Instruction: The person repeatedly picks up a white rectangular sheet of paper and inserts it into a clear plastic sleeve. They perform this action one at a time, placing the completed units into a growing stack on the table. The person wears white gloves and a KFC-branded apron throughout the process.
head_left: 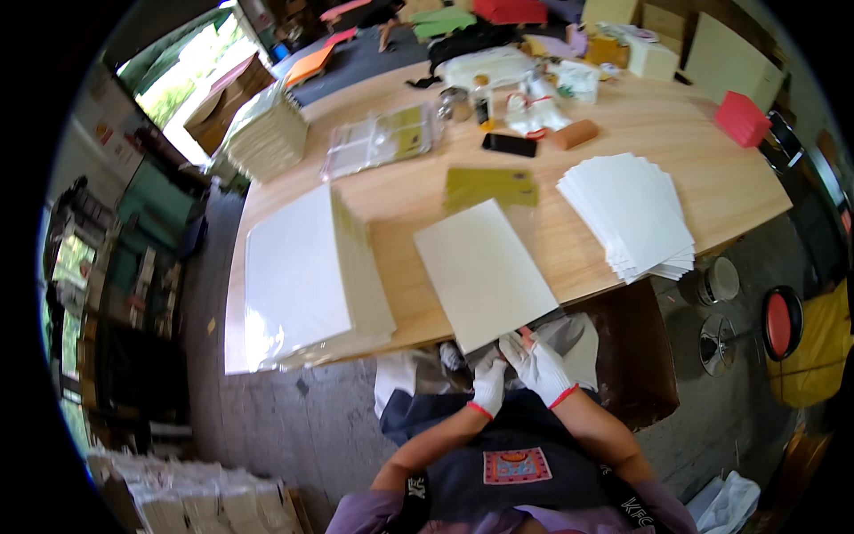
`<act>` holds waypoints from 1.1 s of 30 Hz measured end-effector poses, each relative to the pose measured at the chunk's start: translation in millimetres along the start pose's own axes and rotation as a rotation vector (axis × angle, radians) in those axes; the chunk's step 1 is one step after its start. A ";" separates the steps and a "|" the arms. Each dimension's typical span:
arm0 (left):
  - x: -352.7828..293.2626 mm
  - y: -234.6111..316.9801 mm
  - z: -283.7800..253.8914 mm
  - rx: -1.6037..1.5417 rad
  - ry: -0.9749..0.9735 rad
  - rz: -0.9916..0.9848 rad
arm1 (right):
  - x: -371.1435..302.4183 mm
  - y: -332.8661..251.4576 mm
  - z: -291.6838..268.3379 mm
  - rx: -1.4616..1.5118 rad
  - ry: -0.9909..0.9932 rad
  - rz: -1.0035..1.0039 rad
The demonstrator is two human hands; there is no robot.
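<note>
in the head view, a white board [485,271] is seen lying aslant at the near edge of a wooden table [721,187], its lower edge projecting past the tabletop. both hands are covered by white gloves with red cuffs. the left hand [488,384] is held with fingers curled close to the board's lower edge; whether anything is pinched by it cannot be told. the right hand [539,367] is placed just beside it, fingers drawn together, at the board's lower edge; its grip cannot be determined. an olive-green sheet [471,187] is noted beyond the board, a tall film-wrapped stack [298,267] to the left, and fanned white sheets [627,214] to the right.
</note>
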State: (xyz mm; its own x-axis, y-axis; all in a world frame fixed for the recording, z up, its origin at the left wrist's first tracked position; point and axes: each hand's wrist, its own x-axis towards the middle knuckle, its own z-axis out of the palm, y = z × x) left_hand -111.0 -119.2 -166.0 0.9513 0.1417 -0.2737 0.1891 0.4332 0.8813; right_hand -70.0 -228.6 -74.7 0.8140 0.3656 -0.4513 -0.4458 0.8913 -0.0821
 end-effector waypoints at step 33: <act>-30.9 130.7 -82.9 1.154 0.182 0.666 | -107.9 -221.5 -108.8 -2.891 0.511 0.253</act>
State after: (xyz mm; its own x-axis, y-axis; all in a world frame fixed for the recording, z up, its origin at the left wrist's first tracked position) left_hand -135.9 6.7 -74.3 0.9133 0.1849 0.3629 -0.1119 -0.7428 0.6601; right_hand -99.5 -494.6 -104.6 0.8219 -0.0007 -0.5697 0.0635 -0.9937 0.0928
